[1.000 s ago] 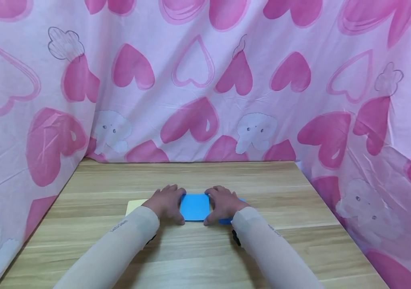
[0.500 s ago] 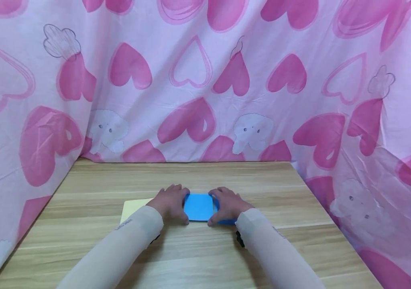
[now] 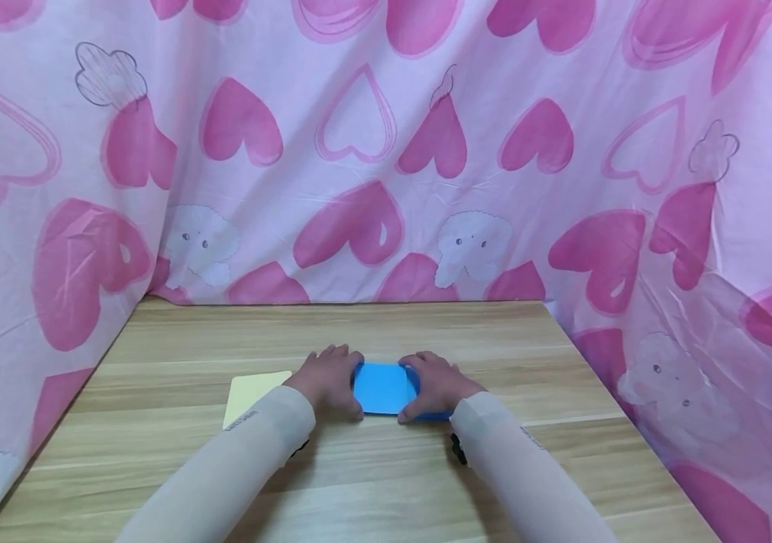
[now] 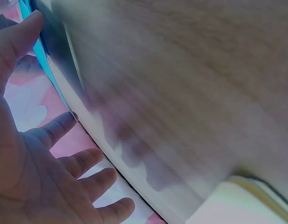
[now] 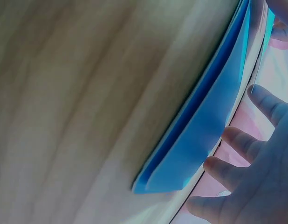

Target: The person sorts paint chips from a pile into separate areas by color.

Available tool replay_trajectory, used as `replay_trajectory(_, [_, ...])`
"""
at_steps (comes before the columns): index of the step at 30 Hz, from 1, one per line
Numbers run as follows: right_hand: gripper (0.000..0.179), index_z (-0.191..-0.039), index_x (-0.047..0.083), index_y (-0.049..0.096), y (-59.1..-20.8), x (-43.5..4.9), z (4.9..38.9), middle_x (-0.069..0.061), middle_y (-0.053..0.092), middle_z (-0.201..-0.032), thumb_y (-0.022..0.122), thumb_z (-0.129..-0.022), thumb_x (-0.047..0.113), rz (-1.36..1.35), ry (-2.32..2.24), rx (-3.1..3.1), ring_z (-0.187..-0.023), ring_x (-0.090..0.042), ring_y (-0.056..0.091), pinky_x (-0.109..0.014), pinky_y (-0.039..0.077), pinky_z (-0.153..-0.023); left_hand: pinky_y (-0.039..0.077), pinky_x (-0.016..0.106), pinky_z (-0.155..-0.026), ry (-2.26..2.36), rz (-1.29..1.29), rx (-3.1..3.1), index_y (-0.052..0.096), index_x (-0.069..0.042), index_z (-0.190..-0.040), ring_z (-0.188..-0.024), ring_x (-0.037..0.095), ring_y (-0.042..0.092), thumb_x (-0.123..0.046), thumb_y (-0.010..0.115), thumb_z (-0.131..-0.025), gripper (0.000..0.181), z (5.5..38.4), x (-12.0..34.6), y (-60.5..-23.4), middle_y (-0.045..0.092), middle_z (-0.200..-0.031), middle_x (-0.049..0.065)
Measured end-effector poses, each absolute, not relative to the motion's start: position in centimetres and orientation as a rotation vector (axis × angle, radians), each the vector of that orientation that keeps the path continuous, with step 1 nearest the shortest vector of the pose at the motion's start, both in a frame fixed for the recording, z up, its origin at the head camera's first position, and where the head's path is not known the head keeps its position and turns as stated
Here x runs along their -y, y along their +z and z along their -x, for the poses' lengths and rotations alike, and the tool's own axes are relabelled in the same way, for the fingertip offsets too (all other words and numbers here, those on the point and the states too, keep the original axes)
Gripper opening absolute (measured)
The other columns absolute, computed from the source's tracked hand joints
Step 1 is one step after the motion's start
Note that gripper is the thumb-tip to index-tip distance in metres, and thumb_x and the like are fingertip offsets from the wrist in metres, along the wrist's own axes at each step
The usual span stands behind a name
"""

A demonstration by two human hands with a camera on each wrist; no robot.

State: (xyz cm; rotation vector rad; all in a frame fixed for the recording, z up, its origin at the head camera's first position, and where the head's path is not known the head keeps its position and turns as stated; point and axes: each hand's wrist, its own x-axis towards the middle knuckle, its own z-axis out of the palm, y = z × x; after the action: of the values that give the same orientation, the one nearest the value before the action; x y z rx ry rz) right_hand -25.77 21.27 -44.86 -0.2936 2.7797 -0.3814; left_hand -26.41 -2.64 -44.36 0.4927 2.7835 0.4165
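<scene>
A light blue square sheet [image 3: 381, 388] is held level between the hands, close over the table. My left hand [image 3: 329, 383] grips its left side, thumb at the near corner and index finger at the far corner. In the same way my right hand [image 3: 435, 386] grips the right side; the other fingers of both hands are spread. Below the right hand lies a darker blue piece [image 5: 195, 144] on the table, in two layers with a gap between them. The light blue sheet partly overlaps it in the head view.
Left of the left hand, a pale yellow square stack [image 3: 250, 392] lies on the wooden table [image 3: 372, 483], partly covered by the sleeve. Pink curtain [image 3: 359, 226] with hearts hangs behind the table and along both sides.
Both hands have carried the light blue sheet a little to the right, over the edge of the darker blue piece. More of the yellow stack now shows.
</scene>
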Motion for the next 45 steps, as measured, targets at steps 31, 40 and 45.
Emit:
replay_trajectory(31, [0.109, -0.143, 0.038, 0.041, -45.0, -24.6, 25.1, 0.002, 0.037, -0.147, 0.085, -0.048, 0.068, 0.209, -0.513, -2.762, -0.129, -0.029, 0.036, -0.064, 0.036, -0.098, 0.014, 0.062, -0.114, 0.514, -0.514, -2.762, 0.045, -0.026, -0.142, -0.143, 0.032, 0.024, -0.053, 0.089, -0.050, 0.106, 26.2, -0.3, -43.9, 0.038, -0.151, 0.005])
replay_trajectory(40, [0.107, -0.142, 0.038, 0.041, -44.9, -25.3, 24.8, 0.000, 0.039, -0.145, 0.085, -0.049, 0.067, 0.161, -0.465, -2.775, -0.125, -0.032, 0.037, -0.060, 0.044, -0.091, 0.014, 0.061, -0.114, 0.512, -0.548, -2.753, 0.045, -0.024, -0.143, -0.143, 0.033, 0.024, -0.054, 0.088, -0.054, 0.104, 26.2, -1.3, -43.9, 0.038, -0.151, 0.006])
replay_trajectory(45, [0.107, -0.143, 0.039, 0.040, -45.1, -25.7, 24.9, 0.001, 0.038, -0.146, 0.085, -0.050, 0.066, 0.154, -0.460, -2.773, -0.127, -0.030, 0.036, -0.061, 0.043, -0.093, 0.016, 0.061, -0.113, 0.492, -0.555, -2.753, 0.045, -0.024, -0.143, -0.143, 0.033, 0.024, -0.055, 0.087, -0.054, 0.103, 26.4, -1.7, -44.3, 0.039, -0.151, 0.006])
